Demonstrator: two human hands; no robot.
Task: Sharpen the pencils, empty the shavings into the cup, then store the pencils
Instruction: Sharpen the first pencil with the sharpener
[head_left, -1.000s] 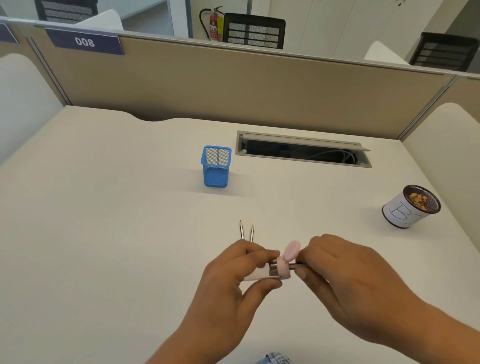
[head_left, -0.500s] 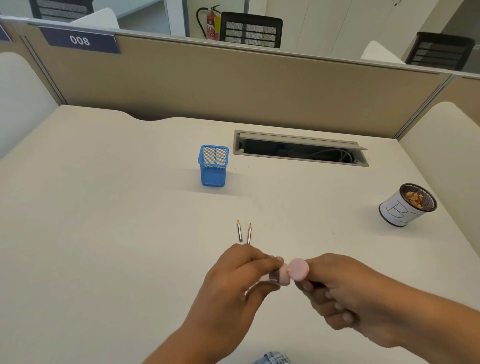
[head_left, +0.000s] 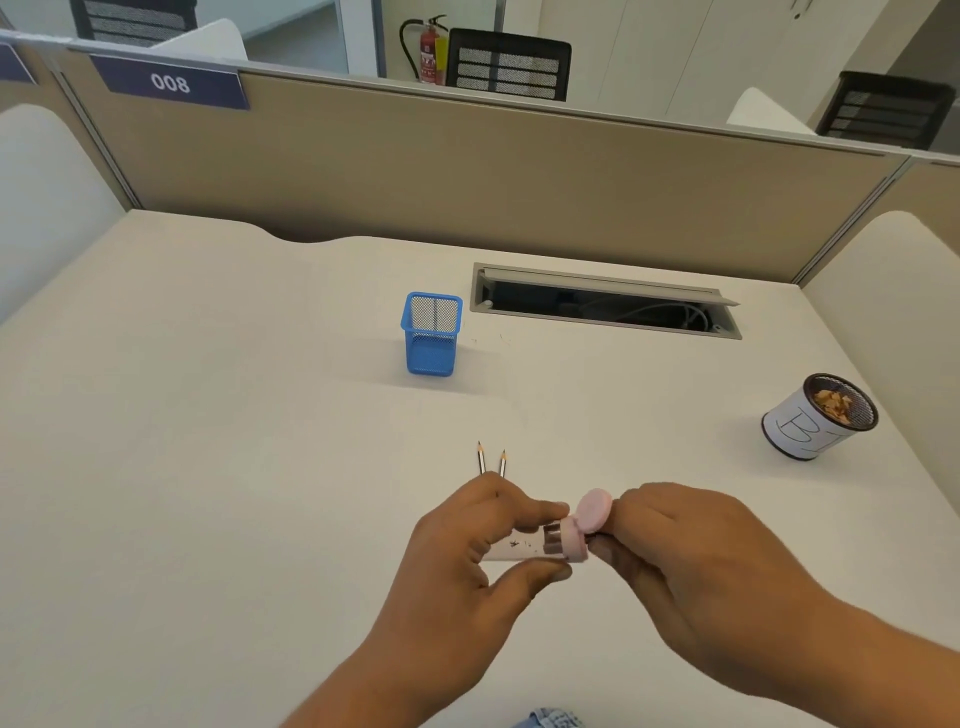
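My left hand (head_left: 462, 587) grips a small sharpener (head_left: 524, 545), a clear tube with a few shavings inside and a pink end, held sideways above the desk. Its round pink lid (head_left: 595, 512) is flipped up. My right hand (head_left: 691, 571) pinches shut right against the pink end; the pencil it holds there is hidden by the fingers. Two sharpened pencils (head_left: 491, 460) lie side by side on the desk just beyond my left hand, tips pointing away. A blue mesh pencil holder (head_left: 431, 338) stands further back. A white-wrapped mesh cup (head_left: 815, 421) with shavings sits at the right.
An open cable slot (head_left: 602, 306) is cut into the white desk (head_left: 208, 441) behind the holder. Beige partition walls (head_left: 467, 171) close the desk at the back and on both sides. A scrap of denim shows at the bottom edge.
Both hands stay together on the sharpener and have dipped slightly. My left hand has turned, so the clear tube shows more. The short dark pencil shaft seen a second ago is hidden.
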